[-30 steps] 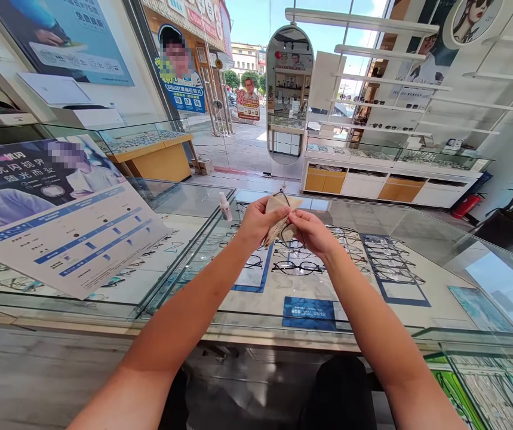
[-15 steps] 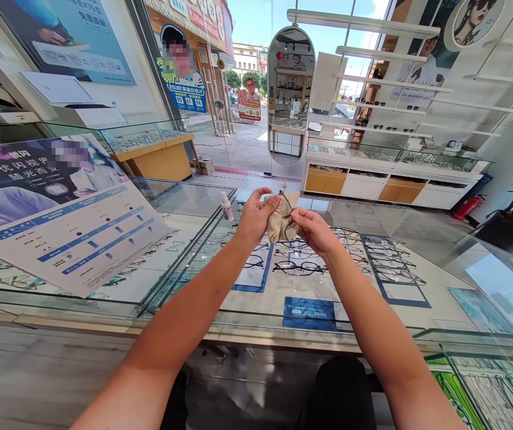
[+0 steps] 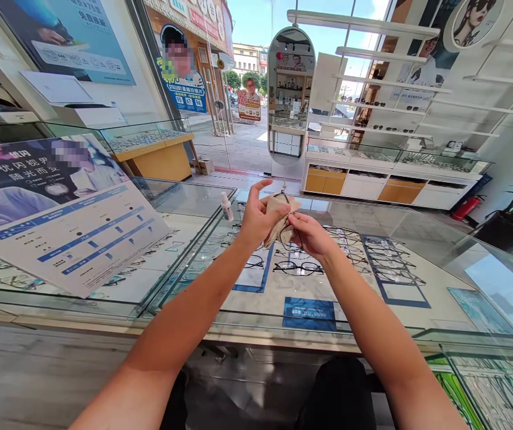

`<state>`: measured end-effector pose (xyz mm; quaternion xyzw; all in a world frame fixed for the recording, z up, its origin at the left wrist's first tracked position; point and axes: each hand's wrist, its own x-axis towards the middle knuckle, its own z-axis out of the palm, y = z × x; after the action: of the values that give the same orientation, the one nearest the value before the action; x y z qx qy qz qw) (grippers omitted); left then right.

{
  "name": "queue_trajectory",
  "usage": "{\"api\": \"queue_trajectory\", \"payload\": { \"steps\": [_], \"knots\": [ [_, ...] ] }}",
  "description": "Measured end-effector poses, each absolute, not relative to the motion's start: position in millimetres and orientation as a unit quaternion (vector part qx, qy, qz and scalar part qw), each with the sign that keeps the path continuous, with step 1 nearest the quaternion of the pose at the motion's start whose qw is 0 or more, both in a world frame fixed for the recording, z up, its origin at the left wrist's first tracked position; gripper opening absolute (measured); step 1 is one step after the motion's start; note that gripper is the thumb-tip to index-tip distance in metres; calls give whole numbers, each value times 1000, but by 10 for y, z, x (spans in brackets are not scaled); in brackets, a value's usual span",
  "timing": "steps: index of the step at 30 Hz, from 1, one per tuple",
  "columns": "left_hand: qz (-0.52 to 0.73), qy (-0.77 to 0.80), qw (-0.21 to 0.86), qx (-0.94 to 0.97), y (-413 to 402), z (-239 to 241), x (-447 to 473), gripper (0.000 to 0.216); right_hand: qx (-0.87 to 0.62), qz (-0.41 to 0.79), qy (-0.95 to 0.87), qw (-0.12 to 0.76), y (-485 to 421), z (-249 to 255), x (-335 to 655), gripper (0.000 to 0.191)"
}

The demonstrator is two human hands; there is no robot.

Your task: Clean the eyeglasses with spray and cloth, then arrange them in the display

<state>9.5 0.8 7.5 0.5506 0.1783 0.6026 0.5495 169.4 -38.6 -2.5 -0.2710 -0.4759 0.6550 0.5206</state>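
Left hand (image 3: pixel 256 220) had its thumb clamped on a beige cloth (image 3: pixel 276 233) gathered against dark-framed eyeglasses (image 3: pixel 286 235), forefinger lifted apart toward the far side, while the right hand (image 3: pixel 313 235) had thumb and fingertips pinched together on the glasses' right edge. The glasses hung above the glass display case (image 3: pixel 238 309) between the hands, both touching, neither clearly nearer — long axis apparently running far to near, across the line joining the hands, though cloth and fingers hid much of it. Small spray bottle (image 3: pixel 226 207) stood upright just left — nearer the left hand.
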Motion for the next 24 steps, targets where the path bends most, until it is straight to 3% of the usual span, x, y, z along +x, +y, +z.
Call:
{"api": "queue_trajectory", "payload": {
  "steps": [6,24],
  "knots": [
    [650,225,495,531,3,64,103,74,-260,655,-498,506,-400,-37,1644,51],
    [677,230,615,333,270,76,66,35,-268,625,-436,589,-333,16,1788,49]
  ]
}}
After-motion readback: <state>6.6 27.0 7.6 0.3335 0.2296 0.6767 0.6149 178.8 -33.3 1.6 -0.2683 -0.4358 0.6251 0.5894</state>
